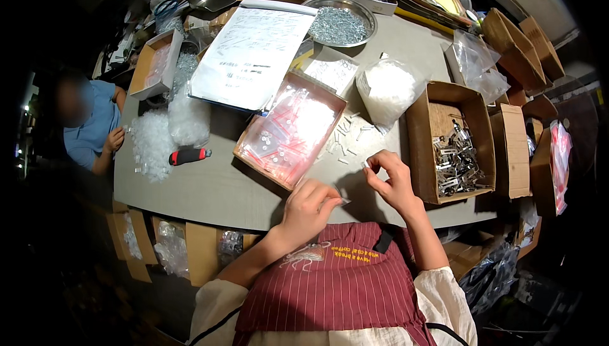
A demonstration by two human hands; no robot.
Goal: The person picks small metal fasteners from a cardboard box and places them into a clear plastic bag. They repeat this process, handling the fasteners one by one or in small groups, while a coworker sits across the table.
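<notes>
My left hand [311,206] hovers over the near edge of the grey table [203,187], its fingers pinched on a small clear plastic bag [343,199]. A little to the right, my right hand [388,178] pinches a small white plastic piece [366,164] between thumb and forefinger. Several more small white pieces [347,135] lie scattered on the table just beyond both hands. To the left of them sits a shallow cardboard box [287,131] full of small clear bags with red strips.
A cardboard box of metal clips [455,159] stands to my right. A bag of white parts [388,89], a metal bowl of screws [339,24], a sheet of paper [254,51], a red-handled screwdriver [189,156] and more boxes crowd the table. Another person [89,124] sits at the left.
</notes>
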